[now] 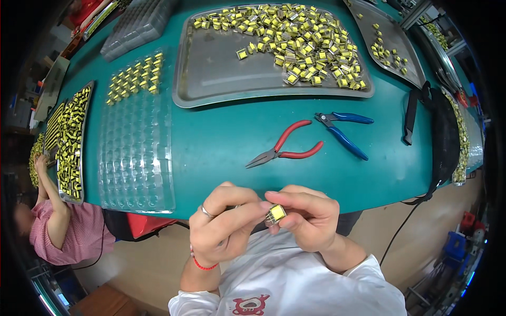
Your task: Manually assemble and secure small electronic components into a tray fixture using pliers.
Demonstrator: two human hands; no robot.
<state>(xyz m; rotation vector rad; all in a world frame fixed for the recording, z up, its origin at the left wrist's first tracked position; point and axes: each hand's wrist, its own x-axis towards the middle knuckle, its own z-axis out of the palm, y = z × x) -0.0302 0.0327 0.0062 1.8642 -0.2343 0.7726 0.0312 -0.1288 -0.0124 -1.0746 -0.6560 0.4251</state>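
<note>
Above the table's near edge I hold a small yellow-taped transformer (277,212) with metal pins. My right hand (313,217) pinches it between thumb and fingers. My left hand (224,218), with a ring and a red cord bracelet, is closed, its fingertips against the transformer's pin side. What lies deeper inside the left fingers is hidden. Beyond my hands lie red-handled needle-nose pliers (276,154) and blue-handled cutters (337,126), neither touched. To the left, a clear plastic blister tray (136,158) carries several transformers in its far rows.
A metal tray (216,79) with a heap of transformers stands at the far middle, another metal tray (390,31) at the far right. Stacked plastic trays (138,26) sit far left. A black bag (445,131) hangs at right. A co-worker (68,231) works at left beside a filled tray (71,152).
</note>
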